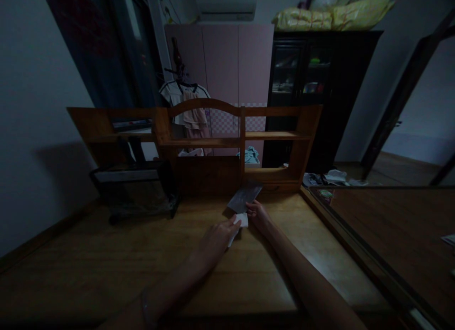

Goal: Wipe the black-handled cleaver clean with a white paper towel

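My right hand (259, 213) grips the lower end of a flat grey blade-shaped object (244, 196), maybe a cleaver, held tilted over the wooden desk (106, 268). My left hand (216, 237) is closed on a small white cloth or tissue (239, 224), pressed against the lower edge of the grey object. Both hands meet near the middle of the desk, just in front of the shelf unit. The room is dim, so details are hard to make out.
A wooden shelf unit (241, 140) stands at the back of the desk. A dark rack (135, 183) sits at the left. Behind are a pink wardrobe (227, 65), a black cabinet (313, 84) and hanging clothes (188, 107). A second tabletop (391, 226) adjoins on the right.
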Available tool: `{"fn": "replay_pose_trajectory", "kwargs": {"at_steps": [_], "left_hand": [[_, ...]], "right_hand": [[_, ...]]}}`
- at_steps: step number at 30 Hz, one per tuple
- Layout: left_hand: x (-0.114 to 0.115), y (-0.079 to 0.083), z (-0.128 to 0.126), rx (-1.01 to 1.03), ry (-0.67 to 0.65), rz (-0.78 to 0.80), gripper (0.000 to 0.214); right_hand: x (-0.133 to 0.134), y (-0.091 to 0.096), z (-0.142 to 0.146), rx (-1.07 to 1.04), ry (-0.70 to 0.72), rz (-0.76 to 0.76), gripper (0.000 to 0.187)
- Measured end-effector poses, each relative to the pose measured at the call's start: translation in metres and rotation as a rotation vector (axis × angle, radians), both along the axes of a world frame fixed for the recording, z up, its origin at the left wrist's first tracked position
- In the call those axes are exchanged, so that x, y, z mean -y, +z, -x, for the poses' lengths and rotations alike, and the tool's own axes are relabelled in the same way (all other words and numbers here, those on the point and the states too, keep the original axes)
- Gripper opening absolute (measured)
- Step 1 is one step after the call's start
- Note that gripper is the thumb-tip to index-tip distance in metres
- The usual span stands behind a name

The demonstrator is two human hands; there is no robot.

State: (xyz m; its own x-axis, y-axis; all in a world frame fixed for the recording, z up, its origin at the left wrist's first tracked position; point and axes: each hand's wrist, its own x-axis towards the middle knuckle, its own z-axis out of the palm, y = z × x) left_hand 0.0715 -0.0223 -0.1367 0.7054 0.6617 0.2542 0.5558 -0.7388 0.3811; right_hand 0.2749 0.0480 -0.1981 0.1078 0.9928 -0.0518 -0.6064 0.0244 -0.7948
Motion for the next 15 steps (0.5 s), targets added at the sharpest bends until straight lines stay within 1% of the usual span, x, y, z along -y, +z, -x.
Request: {"fn": "replay_pose_trajectory", "kwargs": {"at_steps": [4,8,12,15], "left_hand": [[-0.002,-0.007,0.0,-0.163,-0.004,-0.115,0.05],[0.002,-0.02,0.013,-0.244,-0.004,-0.192,0.05],[0.005,-0.032,0.033,-0.227,-0.057,-0.197,0.053],[0.007,-0.036,0.046,-0.167,-0.103,-0.202,0.056]], "right_hand": [[0.002,0.002,0.0,0.0,0.0,-0.001,0.024],[0.002,0.002,0.001,-0.001,0.005,-0.003,0.024],[0.001,-0.001,0.001,-0.003,0.008,-0.009,0.024],[-0.001,-0.003,0.001,-0.002,0.003,-0.009,0.023]]}}
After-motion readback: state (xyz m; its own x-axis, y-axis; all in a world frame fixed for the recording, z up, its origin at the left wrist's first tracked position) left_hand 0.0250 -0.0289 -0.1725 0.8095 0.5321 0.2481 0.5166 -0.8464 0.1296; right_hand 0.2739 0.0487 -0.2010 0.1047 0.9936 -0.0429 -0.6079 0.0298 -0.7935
